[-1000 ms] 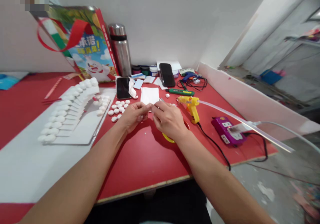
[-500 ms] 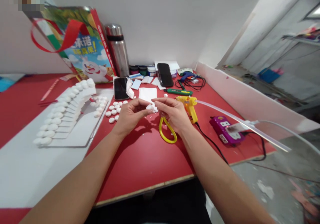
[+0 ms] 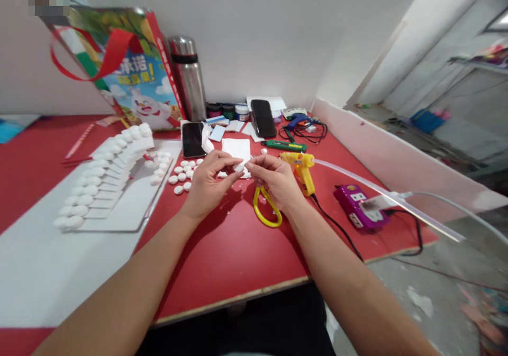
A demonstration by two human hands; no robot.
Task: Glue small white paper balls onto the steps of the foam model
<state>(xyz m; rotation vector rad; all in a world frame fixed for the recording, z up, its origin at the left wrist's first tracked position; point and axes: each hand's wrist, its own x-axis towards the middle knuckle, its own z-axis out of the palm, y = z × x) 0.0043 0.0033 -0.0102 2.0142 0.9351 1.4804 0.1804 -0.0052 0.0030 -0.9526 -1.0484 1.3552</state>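
In the head view, my left hand (image 3: 208, 184) pinches a small white rounded piece (image 3: 238, 168) between thumb and fingertips. Close beside it, my right hand (image 3: 275, 179) has its fingers pressed together, with the tips almost touching the piece. What the right fingers hold is hidden. Below the right hand shows a yellow loop handle (image 3: 268, 225), perhaps of scissors; I cannot tell if it is held or lying on the table. Several white rounded pieces (image 3: 178, 190) lie left of my hands. A white paper sheet (image 3: 236, 147) is just behind them.
At left, a fan-shaped white construction (image 3: 115, 208) edged with white pieces rests on a board. A yellow glue gun (image 3: 304, 173) with a long glue stick stands right, near a purple power socket (image 3: 359, 208). Phones (image 3: 262, 118), a steel flask (image 3: 188, 81) and a bag (image 3: 146, 89) stand behind.
My left fingers have shifted slightly around the white piece, which now sits nearer their tips. My right hand stays almost where it was. The whole view has moved a little.
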